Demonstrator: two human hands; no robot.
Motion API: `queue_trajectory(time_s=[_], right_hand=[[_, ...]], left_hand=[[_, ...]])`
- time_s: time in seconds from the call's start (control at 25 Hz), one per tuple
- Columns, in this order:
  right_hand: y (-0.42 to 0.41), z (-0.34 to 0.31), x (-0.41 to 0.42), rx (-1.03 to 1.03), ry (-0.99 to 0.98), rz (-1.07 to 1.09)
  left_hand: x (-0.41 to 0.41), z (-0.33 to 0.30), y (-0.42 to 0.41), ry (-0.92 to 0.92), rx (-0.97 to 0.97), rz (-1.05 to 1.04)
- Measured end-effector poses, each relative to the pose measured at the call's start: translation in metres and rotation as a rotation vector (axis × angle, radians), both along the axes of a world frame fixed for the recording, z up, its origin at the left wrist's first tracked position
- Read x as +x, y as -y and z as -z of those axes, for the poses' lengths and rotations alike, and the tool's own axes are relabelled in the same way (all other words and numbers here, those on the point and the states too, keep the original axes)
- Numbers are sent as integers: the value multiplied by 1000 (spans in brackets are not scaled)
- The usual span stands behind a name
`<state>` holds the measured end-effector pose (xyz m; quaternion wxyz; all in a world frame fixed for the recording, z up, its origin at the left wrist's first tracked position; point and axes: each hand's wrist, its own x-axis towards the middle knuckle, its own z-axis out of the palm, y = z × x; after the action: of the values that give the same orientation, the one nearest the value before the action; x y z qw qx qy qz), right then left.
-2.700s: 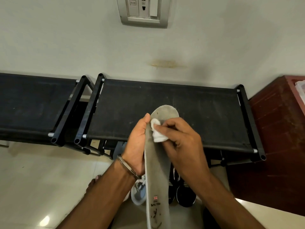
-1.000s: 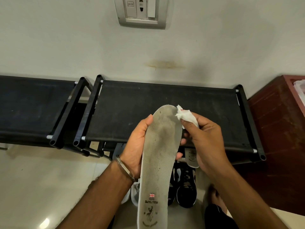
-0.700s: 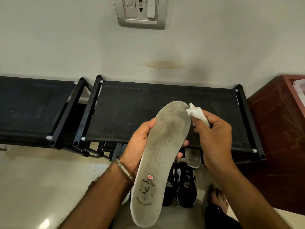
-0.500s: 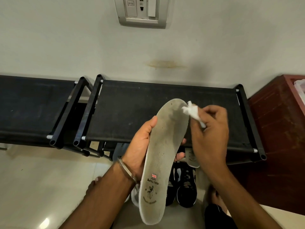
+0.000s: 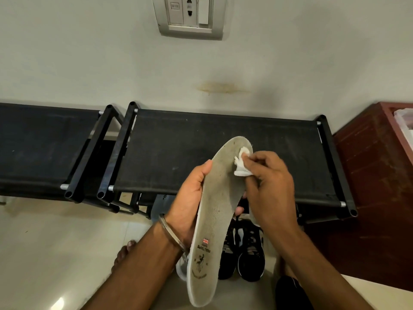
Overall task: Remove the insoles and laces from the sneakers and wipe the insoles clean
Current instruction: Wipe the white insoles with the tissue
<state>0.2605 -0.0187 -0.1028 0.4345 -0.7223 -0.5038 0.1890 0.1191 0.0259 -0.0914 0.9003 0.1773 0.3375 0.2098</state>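
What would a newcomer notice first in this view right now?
The long grey insole held up mid-frame by the left hand, its printed heel end nearest the camera. Next, the right hand pressing a white wipe on its toe end. Below sit black sneakers on the floor, before a black rack.

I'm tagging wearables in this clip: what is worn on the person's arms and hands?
Both forearms are bare, with no sleeves or gloves in view. The left hand has a plain silver metal bangle at its wrist. The right hand shows no ring, watch or band.
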Motion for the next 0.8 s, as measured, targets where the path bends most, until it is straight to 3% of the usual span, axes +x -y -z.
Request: queue_trajectory(time_s=[0.16,0.28,0.36,0.52,0.6,0.68,0.8], right_hand=[[3,0,-24,128,139,-221],[-3,0,-2,-8,-167,-16],[-2,-1,0,-2,-73,39],[2,1,-28,116,150,-206],[0,0,-17,100,107,-152],[-1,-3,-2,32,-79,-26],[0,-6,-16,74,53,-68]], left_hand=[[0,-4,-1,88,-85,-66],[-2,1,-4,38,-13,-20],[-1,0,-2,5,0,-3],[1,-4,-1,109,-101,-89],[0,-3,-1,100,-61,-66],[-1,-1,-3,18,-2,-26],[3,-4,1,-6,-30,-39]])
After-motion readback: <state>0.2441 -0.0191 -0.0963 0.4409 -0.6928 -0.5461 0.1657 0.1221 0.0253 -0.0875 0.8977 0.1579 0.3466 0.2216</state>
